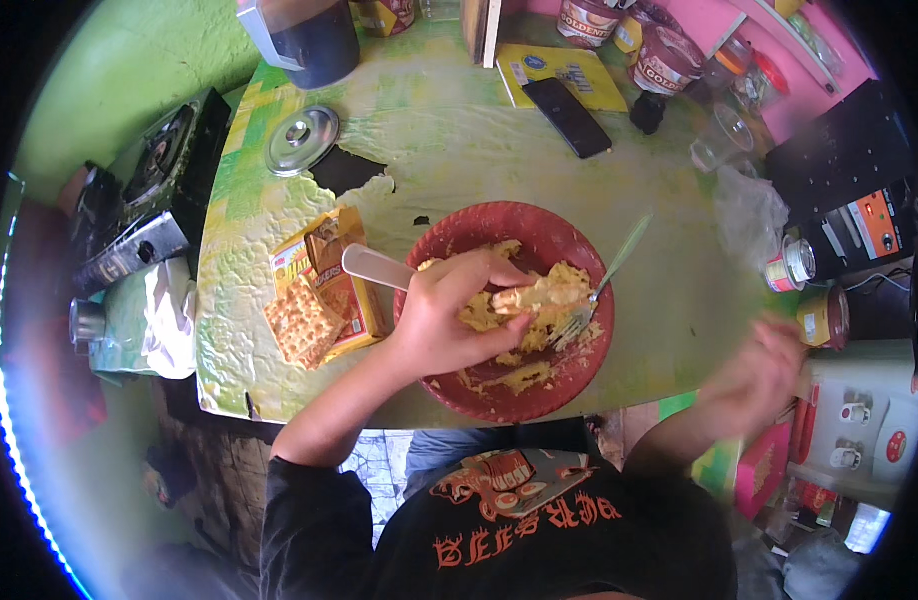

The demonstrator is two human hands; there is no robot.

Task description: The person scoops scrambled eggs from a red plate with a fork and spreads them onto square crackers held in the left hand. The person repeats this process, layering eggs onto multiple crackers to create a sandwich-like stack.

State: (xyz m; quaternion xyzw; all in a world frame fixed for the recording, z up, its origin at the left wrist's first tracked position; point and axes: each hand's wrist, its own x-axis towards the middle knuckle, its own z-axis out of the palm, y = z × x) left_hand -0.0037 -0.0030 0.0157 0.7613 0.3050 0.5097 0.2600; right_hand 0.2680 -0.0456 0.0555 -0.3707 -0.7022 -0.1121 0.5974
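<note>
My left hand (459,315) pinches a cracker sandwich (541,300) with pale yellow filling between its fingers and thumb. It hangs over a red plastic bowl (496,409) with a fluted rim. Inside the bowl lies a lumpy yellow mash (534,375), partly hidden by my left hand. A metal fork (575,326) with a green handle leans in the bowl's right side. From the bowl's left rim sticks out the pale handle of a utensil (373,266), whose other end is hidden. My right hand (759,375) is blurred beyond the table's right side, away from the bowl.
Left of the bowl, crackers (301,319) rest against an opened cracker packet (346,285). Farther back are a metal lid (301,139) and a torn patch in the tablecloth (350,171). A phone (568,116) overlaps a yellow booklet (560,71). Several tubs (665,60) line the back right.
</note>
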